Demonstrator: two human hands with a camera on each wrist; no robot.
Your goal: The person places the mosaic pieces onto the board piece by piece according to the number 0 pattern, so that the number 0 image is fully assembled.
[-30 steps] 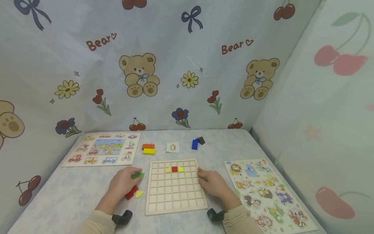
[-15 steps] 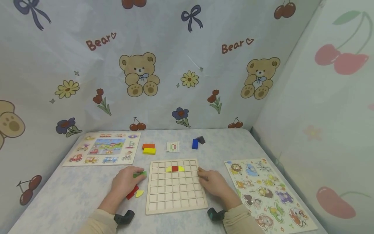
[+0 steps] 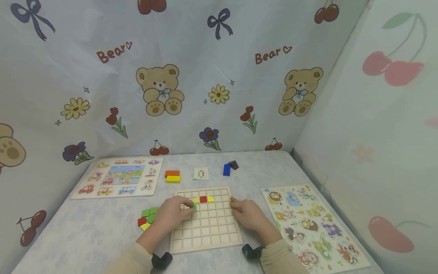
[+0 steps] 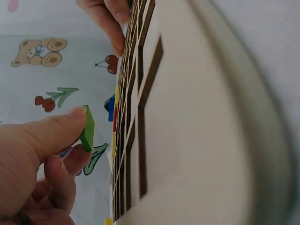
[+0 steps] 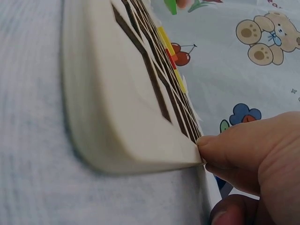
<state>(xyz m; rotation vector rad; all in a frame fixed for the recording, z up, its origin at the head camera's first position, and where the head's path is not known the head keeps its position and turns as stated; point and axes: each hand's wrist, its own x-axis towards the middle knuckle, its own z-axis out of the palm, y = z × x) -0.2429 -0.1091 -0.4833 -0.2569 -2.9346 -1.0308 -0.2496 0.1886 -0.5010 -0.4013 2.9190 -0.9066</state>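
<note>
A light wooden grid board (image 3: 205, 231) lies on the table, its raised strips forming square cells. In its upper rows sit a red square block (image 3: 203, 199) and a yellow piece (image 3: 211, 199) on either side of it. My left hand (image 3: 170, 214) is over the board's left part, pinching a green block (image 4: 88, 129) between thumb and fingertips, raised above the grid in the left wrist view. At the board's right edge, my right hand (image 3: 251, 215) grips the rim, thumb on top and fingers below in the right wrist view (image 5: 253, 150).
Left of the board lie several green blocks (image 3: 146, 212), with a red block (image 3: 142, 221) and a yellow one. Orange and yellow blocks (image 3: 173, 179), a small pattern card (image 3: 201, 173) and a blue block (image 3: 227, 169) lie behind. Picture puzzles (image 3: 114, 193) flank both sides.
My left hand has moved right from the loose blocks onto the board, carrying the green block. The green blocks beneath it are now uncovered. My right hand stays at the board's edge.
</note>
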